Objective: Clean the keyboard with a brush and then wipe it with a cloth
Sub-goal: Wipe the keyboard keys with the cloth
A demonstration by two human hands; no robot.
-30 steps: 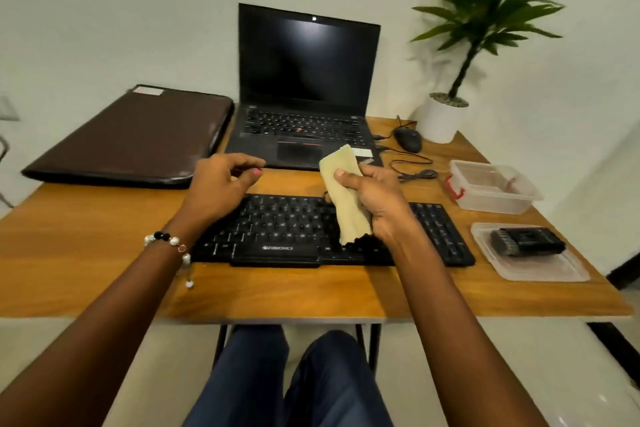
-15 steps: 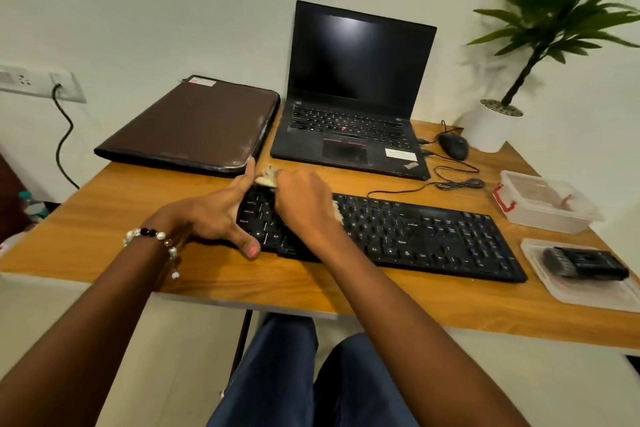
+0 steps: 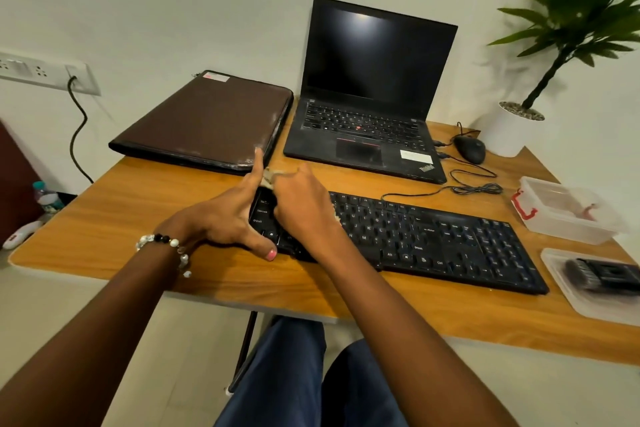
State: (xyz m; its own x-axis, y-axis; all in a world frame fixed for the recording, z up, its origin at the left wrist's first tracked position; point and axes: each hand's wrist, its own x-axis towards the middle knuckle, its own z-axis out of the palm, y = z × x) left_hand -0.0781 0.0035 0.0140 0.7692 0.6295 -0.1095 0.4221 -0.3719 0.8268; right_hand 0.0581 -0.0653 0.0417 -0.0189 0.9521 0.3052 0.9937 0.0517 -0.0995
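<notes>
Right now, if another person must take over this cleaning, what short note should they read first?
Right hand: presses the cloth onto the left end of the keyboard; only scraps of cloth show.
Left hand: braces the keyboard's left edge, holding nothing.
Brush: lies in the flat clear tray at the table's right edge, apparently put aside.
Done: brushing, it seems; wiping is under way.
Left: wipe the remaining keys toward the number pad; how much is already wiped cannot be told.
</notes>
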